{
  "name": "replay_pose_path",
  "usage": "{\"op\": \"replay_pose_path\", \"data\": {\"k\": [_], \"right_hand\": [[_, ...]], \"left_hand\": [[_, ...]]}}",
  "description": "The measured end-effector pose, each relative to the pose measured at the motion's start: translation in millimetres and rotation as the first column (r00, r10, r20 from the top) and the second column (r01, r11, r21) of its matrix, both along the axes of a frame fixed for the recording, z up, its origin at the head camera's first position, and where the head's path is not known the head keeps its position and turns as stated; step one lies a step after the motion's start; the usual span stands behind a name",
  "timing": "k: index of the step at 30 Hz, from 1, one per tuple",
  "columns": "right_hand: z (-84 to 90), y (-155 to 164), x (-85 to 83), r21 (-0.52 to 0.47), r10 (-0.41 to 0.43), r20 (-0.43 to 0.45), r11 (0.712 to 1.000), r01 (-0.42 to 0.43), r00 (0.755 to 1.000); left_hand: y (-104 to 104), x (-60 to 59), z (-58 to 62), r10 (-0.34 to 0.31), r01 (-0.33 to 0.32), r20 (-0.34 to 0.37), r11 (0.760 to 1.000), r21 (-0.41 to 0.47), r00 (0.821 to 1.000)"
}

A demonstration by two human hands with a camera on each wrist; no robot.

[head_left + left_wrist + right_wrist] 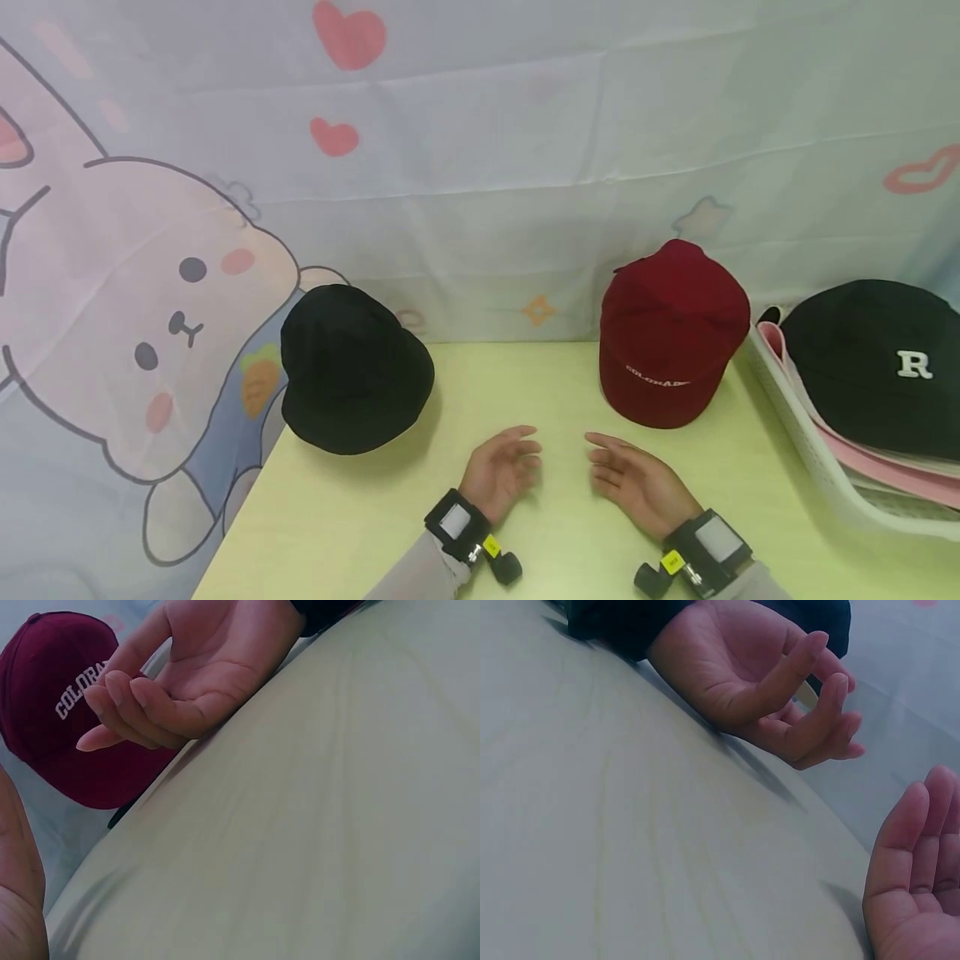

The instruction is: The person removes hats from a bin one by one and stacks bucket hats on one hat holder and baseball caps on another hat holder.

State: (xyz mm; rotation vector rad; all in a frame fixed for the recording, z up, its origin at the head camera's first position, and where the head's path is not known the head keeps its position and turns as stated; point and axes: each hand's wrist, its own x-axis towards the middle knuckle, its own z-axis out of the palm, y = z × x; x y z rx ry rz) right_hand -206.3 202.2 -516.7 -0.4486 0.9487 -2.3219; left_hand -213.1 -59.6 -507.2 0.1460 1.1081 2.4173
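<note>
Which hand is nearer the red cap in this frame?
Right. The right hand rests open on the table just in front of the red cap, not touching it. The left hand lies further off to the cap's left, closer to the black cap.

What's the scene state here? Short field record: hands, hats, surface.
left hand: resting on table, fingers relaxed, holds nothing
right hand: resting on table, fingers relaxed, holds nothing
black hat: table's far left corner, untouched
red cap: far right of hands, white lettering
black R cap: on stack in white basket
table: pale yellow-green
</note>
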Motion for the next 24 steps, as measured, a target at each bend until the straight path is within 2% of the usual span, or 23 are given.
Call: {"op": "replay_pose_path", "data": {"k": [11,24], "right_hand": [[-2.3,23,8.3,-0.044,0.013,-0.022,0.999,-0.014,1.0],[-1.9,42,16.7,-0.07,0.017,0.012,0.997,-0.016,1.0]], "left_hand": [[15,-4.1,-6.0,-0.026,0.026,0.002,0.999,0.024,1.0],[28,-3.7,1.0,-0.053,0.053,0.02,0.999,-0.005,0.998]]}}
